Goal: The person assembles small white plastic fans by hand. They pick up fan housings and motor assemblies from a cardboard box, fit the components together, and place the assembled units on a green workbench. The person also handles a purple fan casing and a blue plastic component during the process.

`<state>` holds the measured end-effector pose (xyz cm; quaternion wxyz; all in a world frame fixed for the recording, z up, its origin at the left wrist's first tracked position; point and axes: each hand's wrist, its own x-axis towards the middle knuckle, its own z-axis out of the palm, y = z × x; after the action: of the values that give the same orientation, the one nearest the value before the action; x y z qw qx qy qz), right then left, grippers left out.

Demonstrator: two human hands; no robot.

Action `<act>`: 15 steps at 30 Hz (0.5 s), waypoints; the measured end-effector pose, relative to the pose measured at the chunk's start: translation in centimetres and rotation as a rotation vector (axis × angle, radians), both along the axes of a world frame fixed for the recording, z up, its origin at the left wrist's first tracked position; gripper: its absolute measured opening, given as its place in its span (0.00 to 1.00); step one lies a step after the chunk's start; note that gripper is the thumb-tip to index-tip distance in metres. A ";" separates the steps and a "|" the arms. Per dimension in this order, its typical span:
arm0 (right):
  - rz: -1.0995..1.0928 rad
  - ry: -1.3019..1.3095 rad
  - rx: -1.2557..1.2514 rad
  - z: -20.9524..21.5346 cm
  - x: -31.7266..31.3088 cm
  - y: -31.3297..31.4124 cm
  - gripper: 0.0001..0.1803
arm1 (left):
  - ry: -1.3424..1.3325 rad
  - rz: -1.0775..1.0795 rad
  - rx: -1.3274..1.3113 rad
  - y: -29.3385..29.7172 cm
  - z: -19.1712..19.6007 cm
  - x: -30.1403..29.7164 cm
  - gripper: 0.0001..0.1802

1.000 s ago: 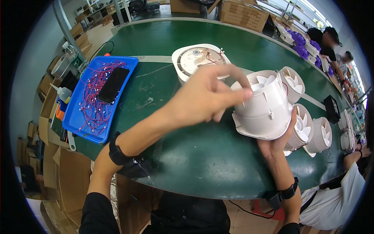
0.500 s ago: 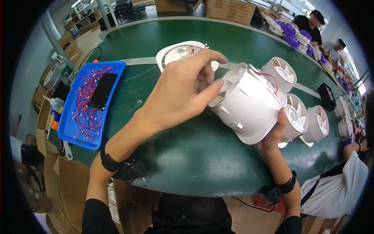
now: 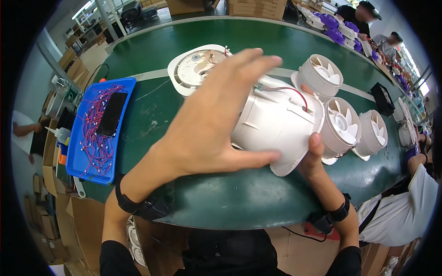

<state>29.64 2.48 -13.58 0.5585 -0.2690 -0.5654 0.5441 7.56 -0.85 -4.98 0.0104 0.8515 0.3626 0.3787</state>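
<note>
A white fan housing (image 3: 281, 126), with a red wire along its upper side, is tilted above the table. My right hand (image 3: 313, 158) grips its wide flanged end, thumb in front and a fingertip showing over the far edge. Across the housing's other end spreads my left hand (image 3: 207, 122), fingers stretched apart and slightly blurred. Its thumb overlaps the housing's near side; whether it presses on it I cannot tell. Behind my left hand lies a white oval base (image 3: 184, 69) with parts and thin wires inside, partly covered by the hand.
Right of the housing stand three white fan units (image 3: 340, 122) with visible blades. A blue tray (image 3: 76, 156) on the left holds red wires (image 3: 94, 133) and a black phone (image 3: 113, 115). A small black box (image 3: 383, 99) sits farther right. Co-workers sit along the table's right side.
The housing has turned in my right hand, its blade end no longer showing. My left hand has moved over it, fingers and thumb spreading wider. The whole view has shifted slightly.
</note>
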 end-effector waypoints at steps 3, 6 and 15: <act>0.002 -0.040 0.028 0.0 -0.1 -0.2 0.66 | 0.007 -0.026 -0.044 0.0 -1.2 0.9 0.61; 0.011 -0.024 0.003 0.7 -0.3 -0.8 0.67 | -0.061 -0.011 -0.075 -0.1 -2.2 1.1 0.54; 0.000 -0.211 0.464 0.7 0.4 -0.7 0.74 | -0.384 -0.133 -0.465 1.3 -1.5 -0.8 0.30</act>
<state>30.05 1.81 -12.90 0.5430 -0.1889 -0.7304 0.3687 6.79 0.48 -6.48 0.2981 0.7611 0.3742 0.4381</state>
